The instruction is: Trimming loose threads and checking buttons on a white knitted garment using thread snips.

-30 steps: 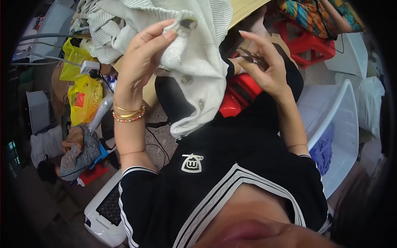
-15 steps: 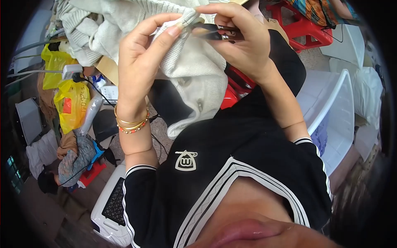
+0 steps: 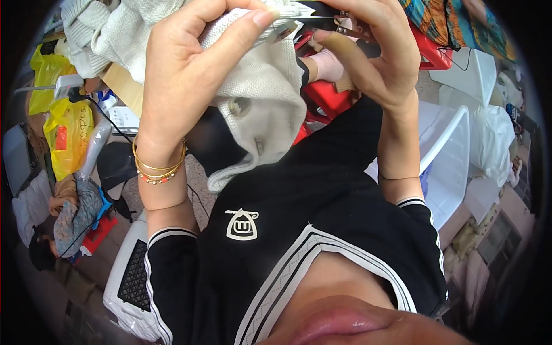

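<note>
Across the upper left and centre, the left hand pinches a pale grey knitted garment between thumb and fingers — seemingly steadying its edge — beside slim metal snips gripped in the right hand.

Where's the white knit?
The white knit is at the head view's top, left of centre, pinched in the left hand, right of the yellow bags.
</note>
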A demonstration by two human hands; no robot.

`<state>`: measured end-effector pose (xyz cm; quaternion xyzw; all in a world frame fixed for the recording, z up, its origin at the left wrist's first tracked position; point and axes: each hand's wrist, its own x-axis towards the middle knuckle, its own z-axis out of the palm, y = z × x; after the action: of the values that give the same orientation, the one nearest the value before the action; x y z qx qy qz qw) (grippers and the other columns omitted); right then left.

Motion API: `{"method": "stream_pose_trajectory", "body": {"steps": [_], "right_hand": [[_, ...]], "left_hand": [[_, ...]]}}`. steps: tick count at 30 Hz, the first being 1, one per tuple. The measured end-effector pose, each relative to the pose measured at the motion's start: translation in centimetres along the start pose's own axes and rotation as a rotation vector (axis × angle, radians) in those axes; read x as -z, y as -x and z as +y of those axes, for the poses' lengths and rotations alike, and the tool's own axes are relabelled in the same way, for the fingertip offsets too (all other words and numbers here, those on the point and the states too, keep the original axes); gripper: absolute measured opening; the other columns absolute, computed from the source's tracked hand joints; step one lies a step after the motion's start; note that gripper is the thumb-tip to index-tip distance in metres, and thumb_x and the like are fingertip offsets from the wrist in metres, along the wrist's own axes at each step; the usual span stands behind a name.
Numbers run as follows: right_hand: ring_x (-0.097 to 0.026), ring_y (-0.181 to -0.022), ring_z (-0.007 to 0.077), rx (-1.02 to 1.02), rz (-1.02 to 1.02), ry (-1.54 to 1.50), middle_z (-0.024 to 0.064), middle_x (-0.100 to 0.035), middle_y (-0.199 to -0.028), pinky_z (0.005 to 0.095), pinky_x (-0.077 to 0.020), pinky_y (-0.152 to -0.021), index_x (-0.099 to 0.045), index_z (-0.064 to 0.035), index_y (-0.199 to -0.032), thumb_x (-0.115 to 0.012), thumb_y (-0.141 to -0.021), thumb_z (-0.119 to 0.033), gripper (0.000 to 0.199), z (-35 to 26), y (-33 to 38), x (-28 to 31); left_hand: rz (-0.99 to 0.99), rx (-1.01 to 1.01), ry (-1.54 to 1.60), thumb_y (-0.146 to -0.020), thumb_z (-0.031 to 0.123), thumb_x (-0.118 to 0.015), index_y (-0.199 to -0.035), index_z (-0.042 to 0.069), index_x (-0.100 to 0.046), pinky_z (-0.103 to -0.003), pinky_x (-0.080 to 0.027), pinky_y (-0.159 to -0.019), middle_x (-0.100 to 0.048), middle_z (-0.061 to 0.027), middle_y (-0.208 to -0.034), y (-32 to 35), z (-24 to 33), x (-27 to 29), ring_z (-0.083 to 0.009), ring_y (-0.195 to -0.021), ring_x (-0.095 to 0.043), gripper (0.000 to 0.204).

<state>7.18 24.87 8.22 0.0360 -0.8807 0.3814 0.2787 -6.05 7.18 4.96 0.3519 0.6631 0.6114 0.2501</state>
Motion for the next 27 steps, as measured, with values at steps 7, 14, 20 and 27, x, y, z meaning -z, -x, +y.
{"method": "stream_pose_trajectory", "body": {"steps": [7, 14, 20, 27], "right_hand": [[-0.056, -0.07, 0.0176, 0.06, -0.063, 0.198, 0.0061, -0.06, -0.083, 0.0277, -0.0448, -0.058, -0.071, -0.0022, -0.112, -0.083, -0.07, -0.008, 0.043, 0.3, 0.0, 0.4], [-0.053, -0.067, 0.0118, 0.489, -0.12, 0.325, 0.0049, -0.06, -0.088, 0.0227, -0.0428, -0.055, -0.071, -0.0023, -0.113, -0.084, -0.065, -0.005, 0.049, 4.1, 0.3, 0.7], [-0.055, -0.072, 0.0131, 0.513, -0.193, 0.337, 0.0081, -0.06, -0.091, 0.023, -0.0435, -0.056, -0.07, -0.0003, -0.11, -0.082, -0.072, -0.01, 0.04, 4.6, 0.3, 0.8], [-0.057, -0.063, 0.0183, 0.142, -0.273, 0.266, 0.0058, -0.06, -0.077, 0.0298, -0.0445, -0.053, -0.074, -0.0046, -0.106, -0.081, -0.072, -0.011, 0.036, 0.7, -1.0, 1.1]], "left_hand": [[-0.05, -0.047, -0.054, -0.097, 0.013, -0.06, -0.107, -0.002, -0.067, -0.017, -0.043, -0.077, -0.065, -0.0003, -0.093, 0.1, -0.1, -0.1, -0.0039, -0.086, -0.057, 0.02], [-0.11, -0.002, -0.101, -0.095, 0.013, -0.063, -0.114, -0.003, -0.064, -0.019, -0.045, -0.079, -0.066, -0.0026, -0.098, 0.1, -0.5, 0.1, -0.0055, -0.088, -0.059, 0.025], [-0.038, 0.224, -0.032, -0.095, 0.009, -0.058, -0.092, -0.005, -0.066, -0.019, -0.037, -0.057, -0.057, 0.0017, -0.071, -0.4, 3.8, -1.6, -0.0036, -0.064, -0.047, 0.016], [-0.069, 0.343, 0.061, -0.096, 0.012, -0.058, -0.092, -0.002, -0.066, -0.018, -0.031, -0.052, -0.053, 0.0069, -0.069, -1.8, 1.0, -1.7, 0.0001, -0.06, -0.04, 0.017]]}}
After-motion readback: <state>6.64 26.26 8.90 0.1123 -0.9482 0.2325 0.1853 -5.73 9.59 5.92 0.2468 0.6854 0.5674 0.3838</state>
